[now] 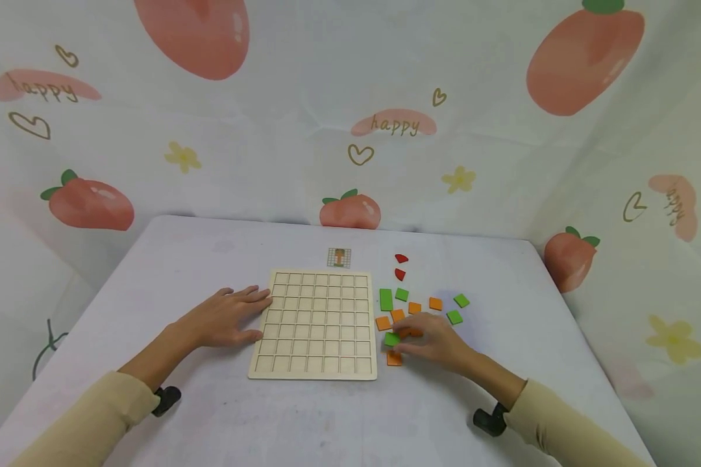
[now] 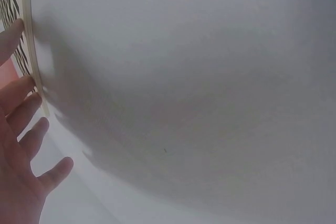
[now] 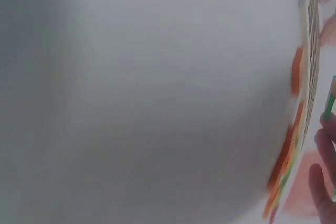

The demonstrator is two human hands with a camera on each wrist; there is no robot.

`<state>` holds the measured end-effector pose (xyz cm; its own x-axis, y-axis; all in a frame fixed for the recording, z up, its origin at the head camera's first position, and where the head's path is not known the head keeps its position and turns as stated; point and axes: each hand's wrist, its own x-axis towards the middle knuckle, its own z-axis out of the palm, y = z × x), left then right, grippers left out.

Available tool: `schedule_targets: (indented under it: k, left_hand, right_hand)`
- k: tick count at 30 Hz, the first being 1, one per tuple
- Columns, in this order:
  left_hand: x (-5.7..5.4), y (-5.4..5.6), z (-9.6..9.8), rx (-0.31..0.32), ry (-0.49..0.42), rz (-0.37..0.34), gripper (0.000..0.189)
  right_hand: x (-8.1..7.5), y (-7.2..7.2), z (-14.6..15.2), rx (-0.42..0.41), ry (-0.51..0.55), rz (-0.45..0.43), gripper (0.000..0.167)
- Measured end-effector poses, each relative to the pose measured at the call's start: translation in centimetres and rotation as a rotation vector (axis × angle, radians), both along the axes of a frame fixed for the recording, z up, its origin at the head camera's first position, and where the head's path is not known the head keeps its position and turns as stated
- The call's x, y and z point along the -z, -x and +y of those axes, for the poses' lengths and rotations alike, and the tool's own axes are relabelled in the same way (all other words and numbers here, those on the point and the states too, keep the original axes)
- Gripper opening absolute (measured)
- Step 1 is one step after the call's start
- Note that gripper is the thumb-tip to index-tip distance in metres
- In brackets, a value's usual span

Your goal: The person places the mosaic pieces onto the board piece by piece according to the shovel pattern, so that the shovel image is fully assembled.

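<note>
A pale wooden board [image 1: 315, 327] with a grid of square recesses lies on the table. My left hand [image 1: 230, 318] has its fingers spread, with fingertips at the board's left edge; the left wrist view shows the same fingers [image 2: 31, 137] along the rim. Just right of the board, my right hand [image 1: 435, 338] pinches a green square tile [image 1: 392, 339] between thumb and fingers. That green tile [image 3: 331, 98] appears raised in the right wrist view. Orange square tiles [image 1: 383, 323] lie around and partly under this hand, one orange tile [image 1: 394, 359] nearest me.
A green rectangular tile [image 1: 386, 299] and a green square [image 1: 402, 294] lie beyond the right hand. Two red wedge pieces [image 1: 400, 259] are farther back. More green squares [image 1: 461, 300] lie to the right. A small patterned card [image 1: 339, 257] sits behind the board.
</note>
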<state>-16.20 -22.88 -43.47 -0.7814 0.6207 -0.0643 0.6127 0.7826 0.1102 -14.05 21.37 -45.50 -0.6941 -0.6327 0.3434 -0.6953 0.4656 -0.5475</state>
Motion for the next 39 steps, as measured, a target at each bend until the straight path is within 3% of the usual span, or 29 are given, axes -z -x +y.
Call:
schedule_targets:
  k: [3, 10, 15, 25, 39]
  left_hand:
    - [0.0, 0.0, 0.0, 0.000, 0.001, 0.000, 0.068]
    - [0.0, 0.0, 0.0, 0.000, 0.002, -0.006, 0.068]
    - [0.0, 0.1, 0.0, 0.003, 0.001, -0.005, 0.068]
    - [0.1, 0.2, 0.0, -0.011, 0.003, -0.020, 0.069]
    - [0.2, 0.2, -0.1, -0.010, -0.001, -0.016, 0.069]
  right_hand:
    - [0.0, -0.1, -1.5, -0.038, -0.015, -0.024, 0.034]
    - [0.4, -0.3, -4.9, -0.138, -0.031, 0.088, 0.033]
    - [0.4, -0.6, -6.8, -0.178, -0.039, 0.095, 0.033]
    - [0.6, -0.8, -8.7, -0.214, -0.097, 0.104, 0.030]
    - [0.6, -0.7, -9.9, -0.198, -0.175, 0.085, 0.031]
